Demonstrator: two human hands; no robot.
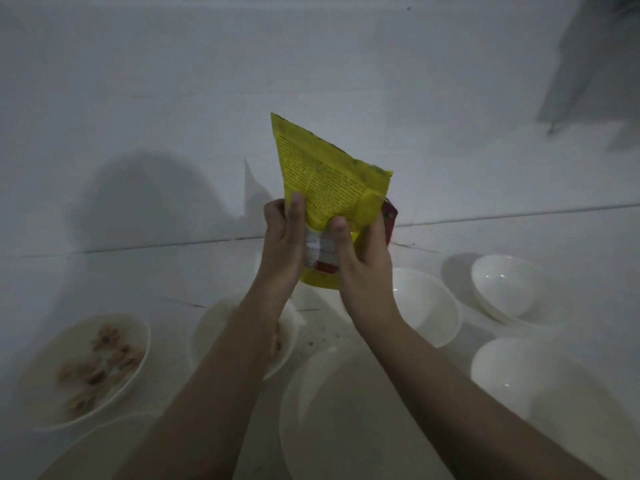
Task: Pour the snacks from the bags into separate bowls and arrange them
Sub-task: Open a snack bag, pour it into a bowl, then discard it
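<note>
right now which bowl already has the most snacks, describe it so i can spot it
Start at the yellow bag held up mid-frame, then drop to the white bowls below it. Take the far left bowl: it alone shows a scatter of brown snack pieces.

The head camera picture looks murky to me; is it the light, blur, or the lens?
Head view: dim, bluish light; both hands and the yellow bag cast a soft shadow on the wall at left. Head view: the bowl of snacks is blurred. Head view: the wide lens bends the edges.
</note>
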